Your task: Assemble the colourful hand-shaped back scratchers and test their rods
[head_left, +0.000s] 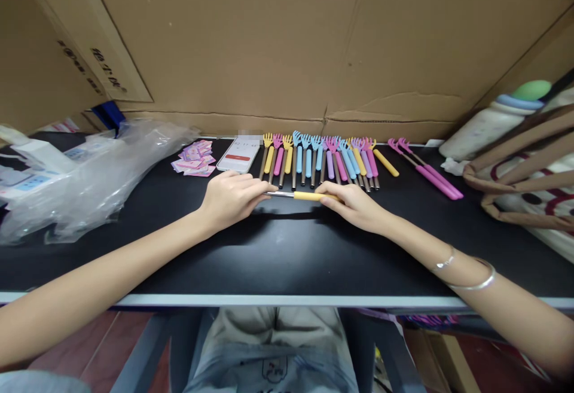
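Between my two hands, above the black table, a back scratcher (pixel 307 196) with a yellow handle and a metal rod lies level. My left hand (pixel 234 198) pinches the metal end, and its fingers cover the tip. My right hand (pixel 352 203) is closed round the end of the yellow handle. Just behind them, a row of back scratcher heads and handles (pixel 305 157) in yellow, pink, blue and purple lies side by side, with loose metal rods among them. Two pink back scratchers (pixel 437 180), joined with their handles, lie to the right.
A phone (pixel 239 155) showing a timer and a pile of small pink cards (pixel 195 158) lie at the back left. Clear plastic bags (pixel 103 171) cover the left side. At the right stand a white bottle (pixel 491 124) and a bag with brown straps (pixel 529 177). Cardboard (pixel 251 40) walls the back.
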A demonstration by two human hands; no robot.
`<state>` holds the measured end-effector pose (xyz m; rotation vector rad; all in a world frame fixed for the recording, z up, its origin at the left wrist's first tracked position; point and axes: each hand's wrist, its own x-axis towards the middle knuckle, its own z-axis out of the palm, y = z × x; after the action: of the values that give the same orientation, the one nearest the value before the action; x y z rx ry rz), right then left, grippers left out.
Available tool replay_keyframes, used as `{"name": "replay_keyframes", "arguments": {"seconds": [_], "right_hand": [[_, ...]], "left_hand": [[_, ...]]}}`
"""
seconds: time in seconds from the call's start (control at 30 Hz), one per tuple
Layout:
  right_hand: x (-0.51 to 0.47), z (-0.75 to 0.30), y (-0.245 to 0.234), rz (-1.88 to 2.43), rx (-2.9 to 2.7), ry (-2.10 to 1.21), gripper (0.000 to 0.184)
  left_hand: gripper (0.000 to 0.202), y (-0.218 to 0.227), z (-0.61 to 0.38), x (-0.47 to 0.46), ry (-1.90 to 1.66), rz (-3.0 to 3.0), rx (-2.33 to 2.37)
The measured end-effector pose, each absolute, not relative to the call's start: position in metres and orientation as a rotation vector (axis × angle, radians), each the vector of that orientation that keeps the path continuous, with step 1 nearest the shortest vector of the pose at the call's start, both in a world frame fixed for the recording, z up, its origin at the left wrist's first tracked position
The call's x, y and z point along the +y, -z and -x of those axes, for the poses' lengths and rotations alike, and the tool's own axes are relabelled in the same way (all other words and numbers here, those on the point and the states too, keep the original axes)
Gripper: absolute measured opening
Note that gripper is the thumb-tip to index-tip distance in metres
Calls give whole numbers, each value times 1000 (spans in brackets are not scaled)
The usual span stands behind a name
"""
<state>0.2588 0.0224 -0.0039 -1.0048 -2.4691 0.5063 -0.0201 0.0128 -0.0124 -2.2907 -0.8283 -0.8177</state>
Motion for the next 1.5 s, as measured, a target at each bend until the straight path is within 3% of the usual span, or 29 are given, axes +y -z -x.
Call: {"name": "replay_keyframes", "arguments": {"seconds": [0.23, 0.33, 1.1, 1.5], "right_hand": [[22, -260, -5, 1102, -2338, -1188, 35], [24, -261, -4, 1081, -2276, -1307, 36], [31, -276, -20, 1164, -2321, -866, 31], [23, -269, -8, 1128, -2212, -969, 26]], "left_hand": [[21, 13, 17, 11, 831, 2261, -793], [21, 11, 16, 10, 827, 2250, -788], [26, 3, 30, 20, 611, 2345, -1023], [25, 1, 31, 18, 674, 2336, -943]]}}
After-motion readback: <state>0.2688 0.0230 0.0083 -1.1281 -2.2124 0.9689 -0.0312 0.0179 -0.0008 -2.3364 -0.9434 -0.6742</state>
